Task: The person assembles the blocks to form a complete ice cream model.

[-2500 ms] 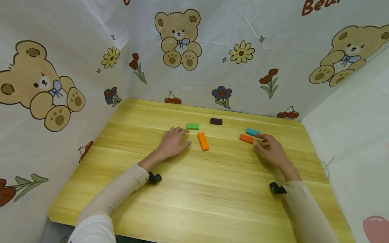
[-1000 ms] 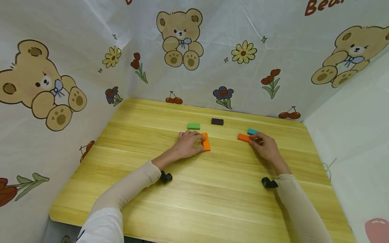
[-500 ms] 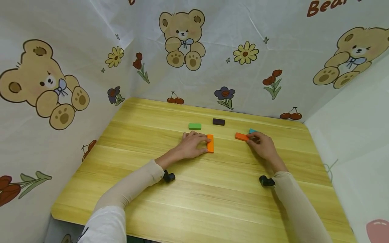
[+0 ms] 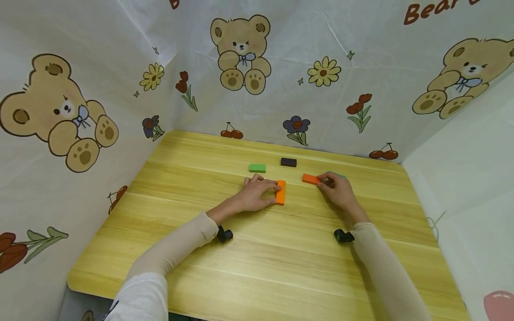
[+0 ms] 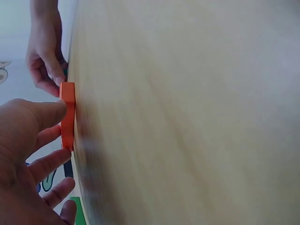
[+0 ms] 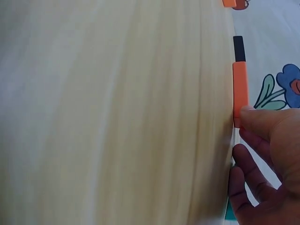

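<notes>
On the wooden table, my left hand (image 4: 257,195) holds an orange block (image 4: 281,196) by its left side, thumb near one end and fingers further along. The left wrist view shows the thumb and fingertips against this orange block (image 5: 68,124). My right hand (image 4: 338,191) pinches the right end of a red-orange block (image 4: 309,179) between thumb and forefinger; the right wrist view shows most of that block (image 6: 240,86) sticking out beyond the thumb. Behind the right hand lies a blue block (image 4: 342,176), largely covered by the fingers.
A green block (image 4: 257,168) lies beyond the left hand, and a dark block (image 4: 288,162) sits to its right, farther back. A white cloth printed with bears (image 4: 241,53) hangs along the table's back edge (image 4: 321,150).
My left hand has reached the orange block and shifted it rightward, standing it straighter. My right hand has taken the red-orange block and slid it left, away from the blue block.
</notes>
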Available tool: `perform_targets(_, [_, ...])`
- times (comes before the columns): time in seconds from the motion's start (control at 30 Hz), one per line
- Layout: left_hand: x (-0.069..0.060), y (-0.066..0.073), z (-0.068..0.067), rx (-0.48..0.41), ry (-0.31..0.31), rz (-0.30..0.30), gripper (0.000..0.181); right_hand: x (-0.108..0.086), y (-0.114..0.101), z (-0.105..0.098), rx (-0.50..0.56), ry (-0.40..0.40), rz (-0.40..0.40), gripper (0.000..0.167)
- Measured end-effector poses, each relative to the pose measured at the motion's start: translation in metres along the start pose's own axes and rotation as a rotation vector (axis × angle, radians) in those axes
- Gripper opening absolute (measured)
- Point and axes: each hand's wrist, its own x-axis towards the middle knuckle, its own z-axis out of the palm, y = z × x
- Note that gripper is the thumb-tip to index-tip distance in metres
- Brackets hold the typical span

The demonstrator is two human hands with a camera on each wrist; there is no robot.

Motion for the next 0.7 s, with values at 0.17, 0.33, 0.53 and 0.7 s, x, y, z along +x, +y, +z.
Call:
perform_targets(0.17, [0.0,0.001,0.002,-0.019,-0.006,0.017,0.046,0.004,-0.003,0.006,0.018,-0.009,-0.003,0.029])
perform_targets(0.33, [-0.002,0.004,0.003,-0.035,-0.008,0.037,0.047,0.009,-0.008,0.011,0.031,-0.034,0.001,0.03])
perform_targets(0.53, [-0.004,0.006,0.003,-0.032,-0.004,0.05,0.047,0.015,-0.019,0.016,0.043,-0.047,0.004,0.029])
perform_targets(0.7, [-0.003,0.006,0.005,-0.027,-0.01,0.041,0.047,0.022,-0.026,0.022,0.036,-0.058,-0.002,0.027])
